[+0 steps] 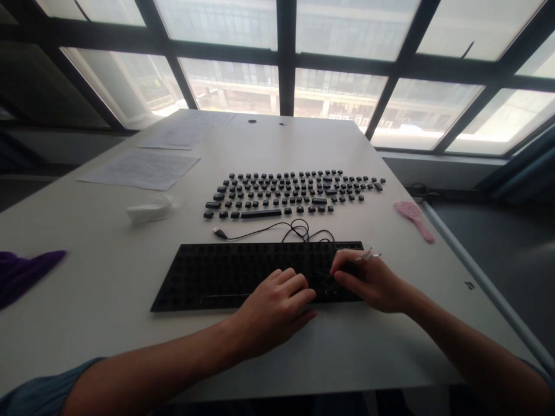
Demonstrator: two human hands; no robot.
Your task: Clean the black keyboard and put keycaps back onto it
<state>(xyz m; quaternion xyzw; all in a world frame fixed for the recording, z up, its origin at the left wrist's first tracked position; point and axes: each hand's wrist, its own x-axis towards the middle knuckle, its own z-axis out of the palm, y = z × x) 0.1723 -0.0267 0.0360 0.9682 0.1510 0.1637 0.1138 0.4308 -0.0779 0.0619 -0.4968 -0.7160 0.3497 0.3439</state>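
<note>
A black keyboard (208, 271) with its keycaps off most of the board lies flat on the white table, near the front edge. My left hand (277, 306) rests over its front edge, fingers bent on top and thumb along the near side. Over the keyboard's right end, my right hand (368, 280) is closed in a pinch around a keycap puller (367, 254). Two thin, pale prongs of the puller stick out above the fingers; its lower end is dark and hard to make out against the board.
Behind the keyboard, loose black keycaps (277, 188) lie in keyboard-like rows. A USB cable (251, 233) loops between them and the board. Paper sheets (139, 167), a white object (150, 208) and purple cloth (26, 274) are leftward; a pink hairbrush (414, 218) lies near the right edge.
</note>
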